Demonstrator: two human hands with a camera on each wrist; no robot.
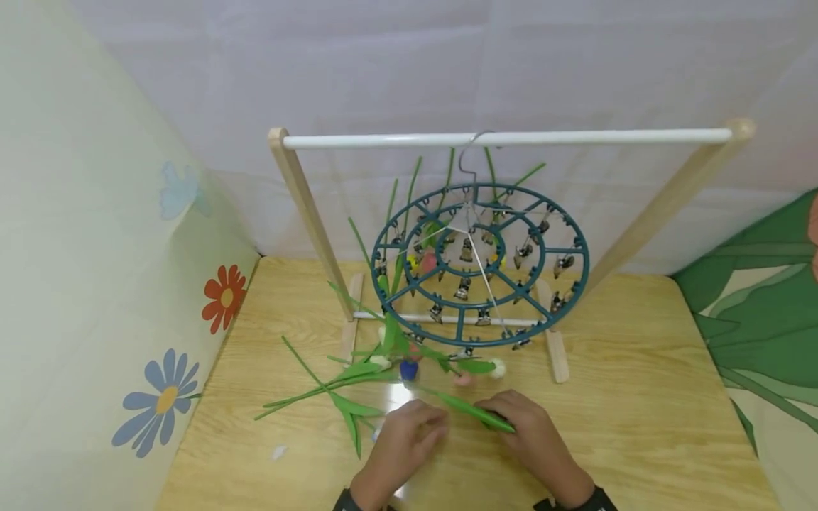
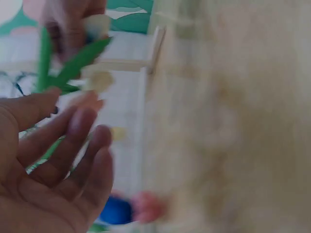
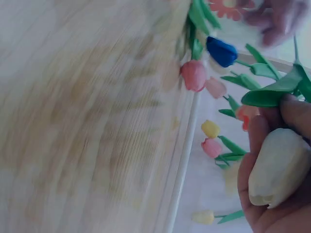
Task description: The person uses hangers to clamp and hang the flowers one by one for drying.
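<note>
Right hand pinches white tulip by the stem; left hand loosely spread, empty; tulip probably light, soft-headed, flexible; hold below bloom.

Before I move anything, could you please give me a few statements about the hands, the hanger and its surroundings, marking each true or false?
1. The right hand holds a white tulip. True.
2. The left hand grips a blue tulip. False: its fingers are loosely bent and hold nothing.
3. The hanger hangs by its hook from the top bar. True.
4. The hanger is a square frame. False: it is round, with rings and spokes.
5. The top bar is black. False: it is white.
6. A red flower shows on the left panel. True.
</note>
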